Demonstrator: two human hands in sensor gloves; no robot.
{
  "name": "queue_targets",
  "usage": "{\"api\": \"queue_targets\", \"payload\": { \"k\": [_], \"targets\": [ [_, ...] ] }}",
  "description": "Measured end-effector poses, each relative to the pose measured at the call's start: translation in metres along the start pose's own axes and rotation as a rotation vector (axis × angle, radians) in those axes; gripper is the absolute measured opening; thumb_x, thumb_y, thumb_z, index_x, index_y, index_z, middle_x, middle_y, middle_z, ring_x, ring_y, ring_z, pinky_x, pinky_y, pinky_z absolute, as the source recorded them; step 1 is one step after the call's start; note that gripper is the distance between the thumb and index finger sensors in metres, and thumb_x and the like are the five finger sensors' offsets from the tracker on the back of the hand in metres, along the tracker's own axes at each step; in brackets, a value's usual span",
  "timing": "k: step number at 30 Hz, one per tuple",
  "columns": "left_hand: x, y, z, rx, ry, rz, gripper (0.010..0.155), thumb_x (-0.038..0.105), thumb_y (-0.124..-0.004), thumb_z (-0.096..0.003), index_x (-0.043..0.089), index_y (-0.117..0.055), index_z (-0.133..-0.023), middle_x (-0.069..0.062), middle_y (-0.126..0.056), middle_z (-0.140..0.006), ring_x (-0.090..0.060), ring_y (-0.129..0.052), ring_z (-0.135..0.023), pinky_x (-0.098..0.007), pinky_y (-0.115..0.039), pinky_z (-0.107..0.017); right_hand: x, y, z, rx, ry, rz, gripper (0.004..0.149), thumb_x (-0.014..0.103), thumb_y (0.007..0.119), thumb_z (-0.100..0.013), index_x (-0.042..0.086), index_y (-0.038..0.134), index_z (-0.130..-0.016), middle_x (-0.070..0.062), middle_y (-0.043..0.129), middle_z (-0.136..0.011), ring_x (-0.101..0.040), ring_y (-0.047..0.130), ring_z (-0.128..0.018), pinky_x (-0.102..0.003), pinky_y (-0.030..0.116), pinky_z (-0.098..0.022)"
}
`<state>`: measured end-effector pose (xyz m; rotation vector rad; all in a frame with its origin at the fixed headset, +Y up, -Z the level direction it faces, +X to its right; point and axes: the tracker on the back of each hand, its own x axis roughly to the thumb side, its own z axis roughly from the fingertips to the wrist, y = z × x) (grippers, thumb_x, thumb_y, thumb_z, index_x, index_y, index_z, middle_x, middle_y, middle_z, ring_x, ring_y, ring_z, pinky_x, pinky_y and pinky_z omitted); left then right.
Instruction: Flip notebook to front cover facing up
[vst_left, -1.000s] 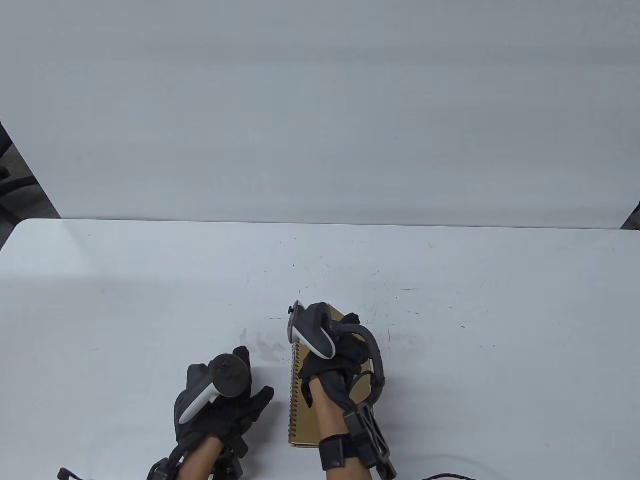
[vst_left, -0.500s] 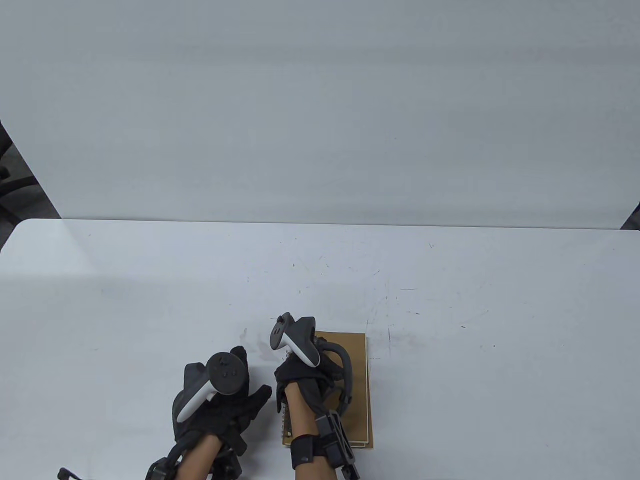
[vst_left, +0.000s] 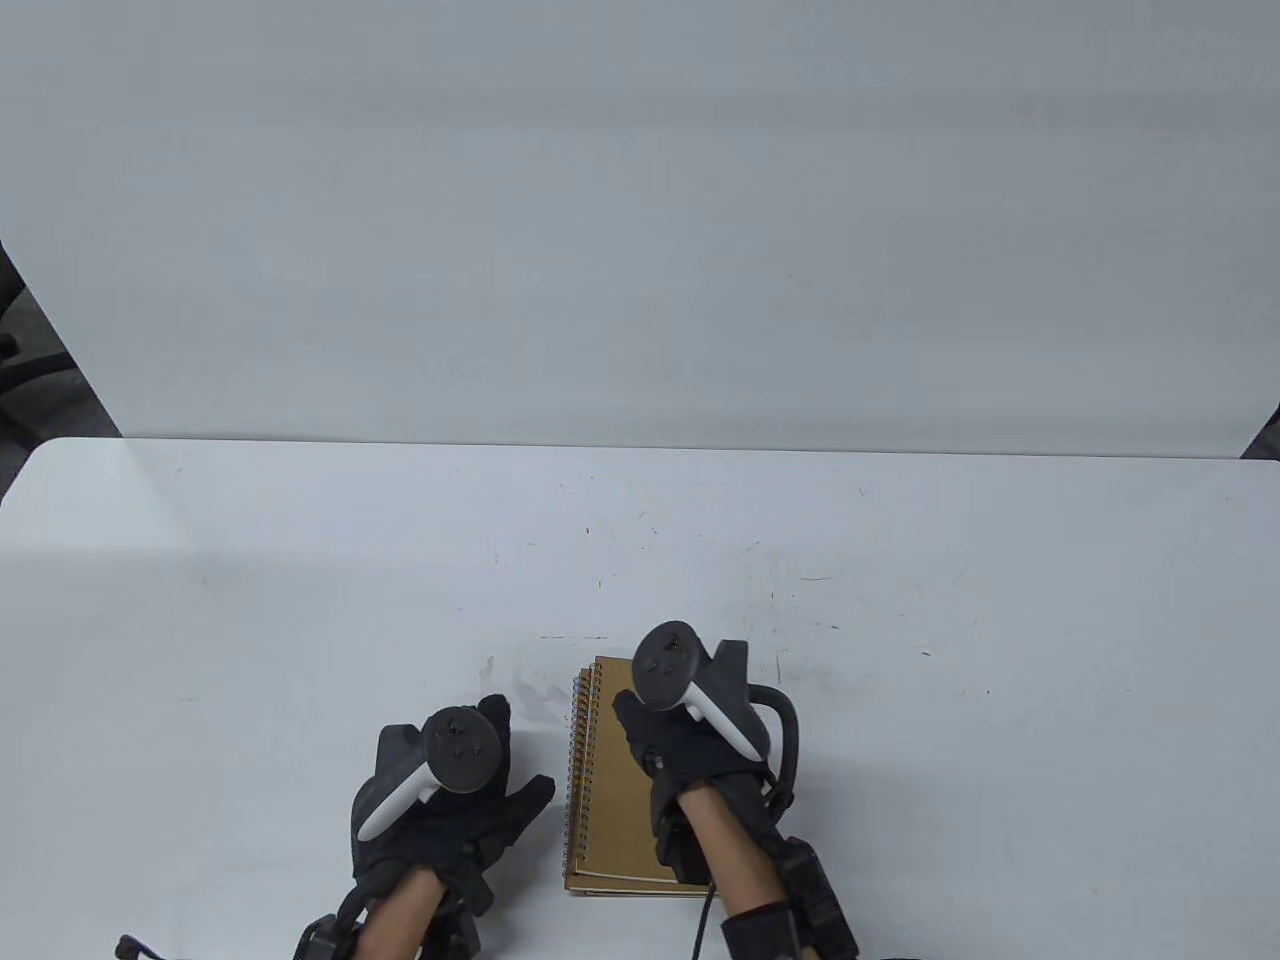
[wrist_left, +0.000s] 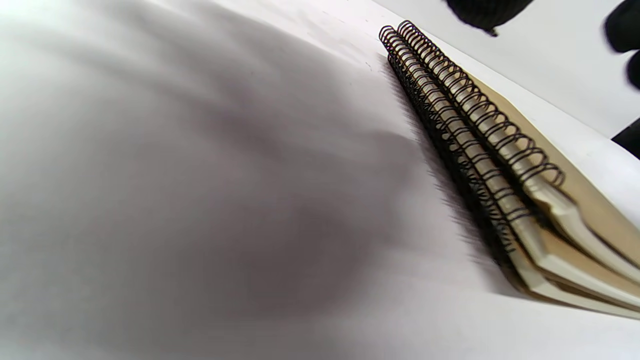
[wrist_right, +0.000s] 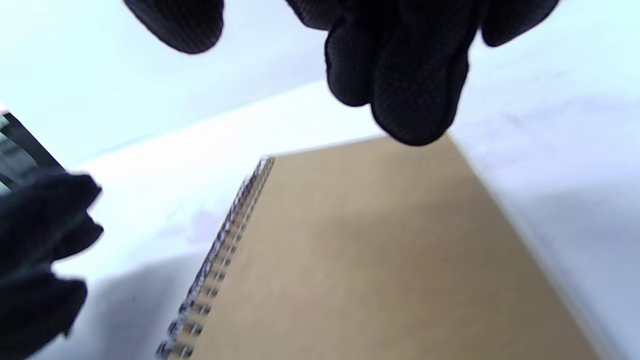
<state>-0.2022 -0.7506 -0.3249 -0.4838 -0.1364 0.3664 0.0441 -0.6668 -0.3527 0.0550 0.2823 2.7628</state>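
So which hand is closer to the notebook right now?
Right. The right hand hangs over the notebook, fingers off the cover; the left hand rests on the table beside its spiral edge.

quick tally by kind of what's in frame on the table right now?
Spiral notebooks with brown covers, stacked: 2, the top notebook and the lower notebook
Gloved hands: 2, the left hand and the right hand
Trackers on the hands: 2, the left tracker and the right tracker
Table: 1
Total: 7
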Motion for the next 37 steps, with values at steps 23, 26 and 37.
{"api": "queue_targets", "payload": {
  "k": [23,26,37],
  "targets": [
    [0.005,-0.004,-0.003,0.03,-0.131,0.074,0.093,0.065,-0.053,-0.0572,0.024,0.014,-0.108,-0.019,0.012,-0.115,-0.053,0.013,-0.104,-0.08,-0.01,-0.064,-0.214,-0.025,0.046,-0.271,-0.104,0.021,0.076,0.054,0.061,-0.057,0.006,0.041,-0.112,-0.033,0.049,-0.116,-0.067,0.051,-0.096,-0.083,0.033,-0.059],
    [0.005,-0.004,-0.003,0.032,-0.113,0.039,0.093,0.065,-0.052,-0.0571,0.023,0.013,-0.108,-0.019,0.011,-0.115,-0.053,0.013,-0.104,-0.08,-0.01,-0.064,-0.213,-0.024,0.048,-0.289,-0.114,0.035,0.076,0.054,0.061,-0.056,0.007,0.042,-0.112,-0.033,0.05,-0.116,-0.067,0.052,-0.096,-0.083,0.033,-0.059],
    [0.002,-0.009,-0.006,0.005,-0.078,0.029,0.093,0.065,-0.053,-0.0571,0.023,0.013,-0.108,-0.02,0.01,-0.115,-0.053,0.012,-0.104,-0.08,-0.011,-0.064,-0.21,-0.012,0.046,-0.226,-0.103,0.087,0.075,0.054,0.061,-0.056,0.006,0.043,-0.112,-0.034,0.051,-0.115,-0.066,0.053,-0.096,-0.083,0.033,-0.059]
  ]
}}
